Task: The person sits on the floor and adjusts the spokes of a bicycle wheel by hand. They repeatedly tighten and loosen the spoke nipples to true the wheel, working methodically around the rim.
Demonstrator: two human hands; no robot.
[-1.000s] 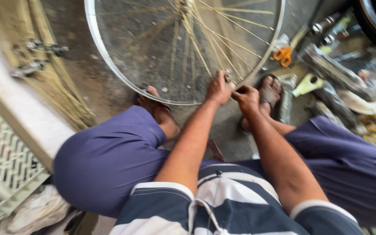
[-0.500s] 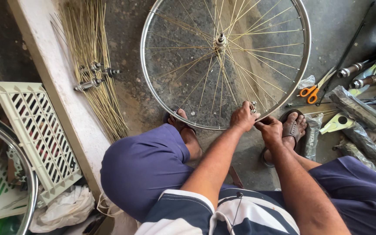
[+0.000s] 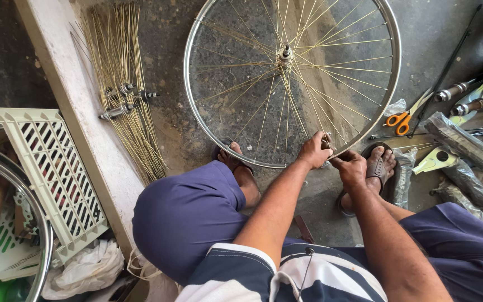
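The wheel point(image 3: 292, 84) is stood upright on the floor point(image 3: 454, 33) in front of the seated person, its lower rim point(image 3: 241, 159) steadied between the sandalled feet. Both hands are brought together at the bottom right of the rim. The left hand point(image 3: 314, 151) is closed around the rim where a spoke point(image 3: 308, 106) meets it, and the right hand point(image 3: 350, 168) is pinched just beside it, the fingers curled shut on something small.

For the step to be done well, the rim should be kept from rolling by the feet, the spoke end should be held in line with its hole, and small, even turns should be given so that tension is matched with the neighbouring spokes.

What is gripped in the right hand cannot be made out; it is covered by the fingers. The nipple itself is hidden behind the left hand. The top of the wheel is cut off by the frame edge. Loose spokes point(image 3: 121, 84) lie well apart on the left, scissors point(image 3: 401, 120) near on the right.
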